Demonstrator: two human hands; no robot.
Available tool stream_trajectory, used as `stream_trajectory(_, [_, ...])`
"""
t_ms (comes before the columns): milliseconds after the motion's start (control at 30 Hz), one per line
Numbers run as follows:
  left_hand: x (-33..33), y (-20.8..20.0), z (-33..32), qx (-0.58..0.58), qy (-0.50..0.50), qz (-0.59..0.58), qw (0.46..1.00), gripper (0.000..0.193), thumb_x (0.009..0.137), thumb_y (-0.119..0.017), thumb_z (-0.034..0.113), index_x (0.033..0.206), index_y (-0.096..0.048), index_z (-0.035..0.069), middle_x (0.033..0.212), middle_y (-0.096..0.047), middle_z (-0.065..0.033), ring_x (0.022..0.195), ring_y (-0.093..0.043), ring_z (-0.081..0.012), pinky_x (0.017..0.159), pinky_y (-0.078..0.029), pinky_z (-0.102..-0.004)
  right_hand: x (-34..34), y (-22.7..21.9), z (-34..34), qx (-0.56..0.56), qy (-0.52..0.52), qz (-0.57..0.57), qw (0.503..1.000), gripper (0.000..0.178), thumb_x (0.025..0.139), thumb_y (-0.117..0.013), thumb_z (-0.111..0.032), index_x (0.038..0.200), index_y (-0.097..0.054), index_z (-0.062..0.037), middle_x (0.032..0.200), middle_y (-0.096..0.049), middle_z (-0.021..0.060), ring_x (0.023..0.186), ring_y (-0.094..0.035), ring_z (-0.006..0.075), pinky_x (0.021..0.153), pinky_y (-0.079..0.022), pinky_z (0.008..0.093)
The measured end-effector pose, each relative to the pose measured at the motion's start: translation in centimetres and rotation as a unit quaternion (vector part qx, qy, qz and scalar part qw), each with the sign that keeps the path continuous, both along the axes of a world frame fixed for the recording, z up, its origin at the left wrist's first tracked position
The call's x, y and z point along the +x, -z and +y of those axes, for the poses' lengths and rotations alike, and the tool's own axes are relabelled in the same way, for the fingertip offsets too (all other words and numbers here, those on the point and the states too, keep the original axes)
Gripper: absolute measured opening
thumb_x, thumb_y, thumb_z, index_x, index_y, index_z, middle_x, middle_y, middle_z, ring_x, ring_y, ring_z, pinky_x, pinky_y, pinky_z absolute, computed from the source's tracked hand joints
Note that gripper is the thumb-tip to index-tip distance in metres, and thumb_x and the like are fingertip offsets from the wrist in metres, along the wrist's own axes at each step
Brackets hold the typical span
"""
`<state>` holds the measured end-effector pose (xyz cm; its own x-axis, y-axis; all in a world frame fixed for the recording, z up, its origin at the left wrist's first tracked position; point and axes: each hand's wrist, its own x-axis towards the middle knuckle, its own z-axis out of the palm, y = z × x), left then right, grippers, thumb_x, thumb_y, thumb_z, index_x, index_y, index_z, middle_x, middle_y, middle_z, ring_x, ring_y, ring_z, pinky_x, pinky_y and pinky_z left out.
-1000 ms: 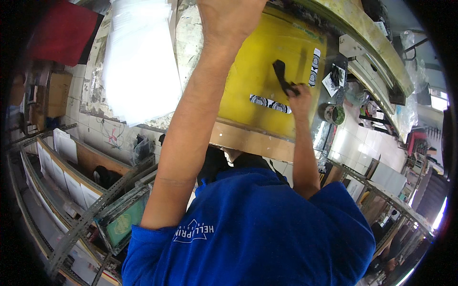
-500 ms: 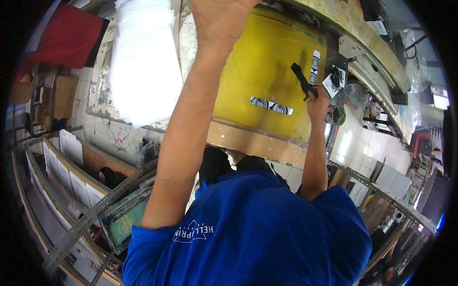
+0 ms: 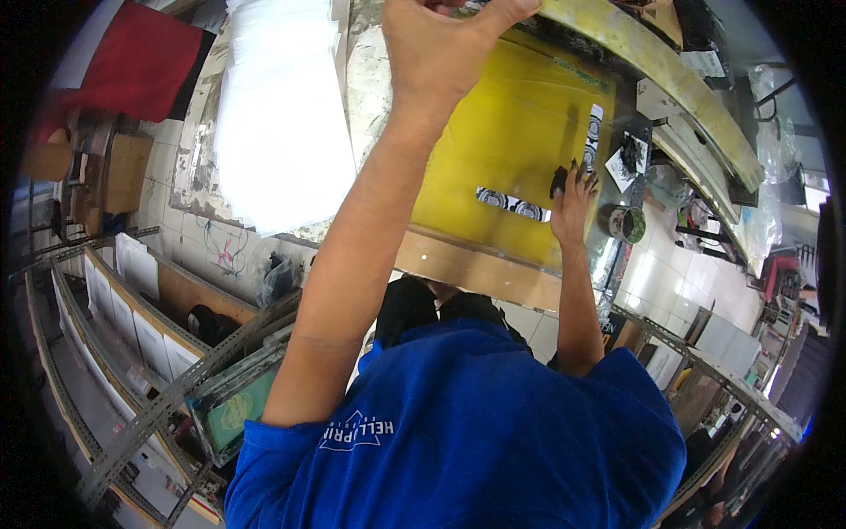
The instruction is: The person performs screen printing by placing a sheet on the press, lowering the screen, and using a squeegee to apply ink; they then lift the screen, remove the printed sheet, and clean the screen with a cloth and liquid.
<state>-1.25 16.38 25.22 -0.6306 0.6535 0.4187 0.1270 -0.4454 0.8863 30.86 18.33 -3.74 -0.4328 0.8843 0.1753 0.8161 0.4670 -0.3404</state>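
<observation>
My left hand (image 3: 445, 48) reaches to the upper edge of the view. Its thumb stretches right to the end of a yellow-stained frame bar (image 3: 634, 66); its fingers curl, and what they hold is cut off. My right hand (image 3: 575, 198) presses a bunched black cloth (image 3: 558, 182) onto a yellow flat panel (image 3: 498, 115), its fingers over the cloth. Beside that hand, two black-and-white printed strips lie on the panel: one strip (image 3: 507, 202) crosswise to its left, the other strip (image 3: 595, 128) lengthwise just beyond.
A tall stack of white sheets (image 3: 282, 123) covers the table on the left. An open tin (image 3: 627, 224) and a black-smeared paper (image 3: 627, 163) sit right of the panel. Metal shelves (image 3: 141, 309) stand lower left, and a rack (image 3: 705, 361) stands lower right.
My right hand has moved slightly left and nearer, down onto the panel; the cloth that hung out long is now bunched under it. The whole view has shifted slightly, showing more of my left hand.
</observation>
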Motion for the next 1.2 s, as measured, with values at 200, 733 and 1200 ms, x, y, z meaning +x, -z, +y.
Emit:
stream_trajectory(200, [-0.1,0.1,0.7,0.020,0.024,-0.015,0.999,0.057,0.075,-0.089,0.021,0.116,-0.055,-0.001,0.104,-0.066,-0.0092,0.092,-0.060,-0.0155,0.084,-0.047,-0.0307,-12.5,-1.7,0.4,-0.049,-0.191,-0.042,0.979,0.062,0.084,-0.061,-0.005,0.144,-0.048,-0.0094,0.160,-0.034,0.0100,0.151,-0.016,0.0406,0.123,-0.007,0.0562])
stream_trajectory(733, [0.0,-1.0,0.4,-0.033,0.019,-0.053,0.998,0.066,0.075,-0.091,0.029,0.114,-0.051,-0.006,0.104,-0.064,-0.0134,0.093,-0.060,-0.0179,0.084,-0.048,-0.0316,-14.4,-2.3,-1.9,-0.087,-0.209,0.000,0.974,0.068,0.082,-0.062,-0.008,0.147,-0.043,-0.0079,0.158,-0.037,0.0131,0.148,-0.022,0.0441,0.120,-0.011,0.0639])
stream_trajectory(1200, [0.5,-0.3,2.0,-0.018,0.037,-0.050,0.998,0.066,0.077,-0.089,0.027,0.125,-0.052,-0.001,0.108,-0.065,-0.0117,0.096,-0.061,-0.0198,0.089,-0.049,-0.0343,-3.2,-1.4,2.3,0.014,-0.054,0.001,0.998,0.072,0.078,-0.058,0.003,0.147,-0.038,0.0003,0.156,-0.034,0.0196,0.144,-0.024,0.0515,0.118,-0.019,0.0626])
